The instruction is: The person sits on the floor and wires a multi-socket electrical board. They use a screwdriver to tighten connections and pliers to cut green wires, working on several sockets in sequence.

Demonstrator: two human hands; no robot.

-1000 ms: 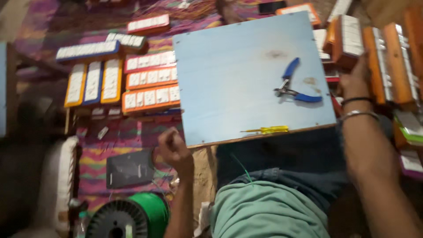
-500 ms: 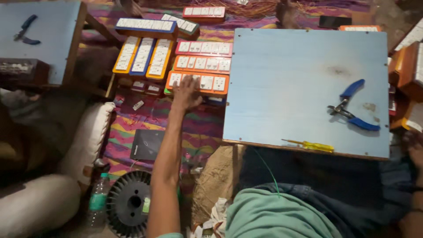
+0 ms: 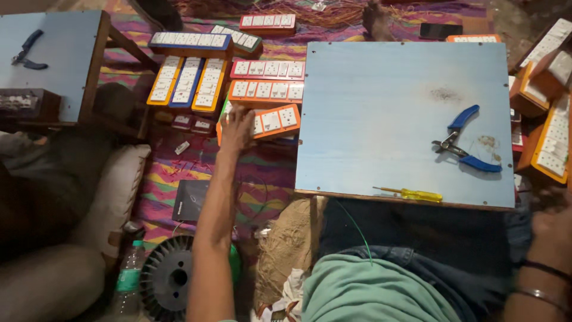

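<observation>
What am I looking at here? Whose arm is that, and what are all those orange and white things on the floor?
This picture comes from a camera worn on a person's head, looking down. The long arm is their own. Their left hand is on an orange switchboard that sits tilted at the front of rows of switchboards on a colourful mat. Their right hand rests by the lower right edge and looks empty, though it is blurry. In front of them is a light blue board used as a table. On it lie blue-handled pliers and a yellow screwdriver.
</observation>
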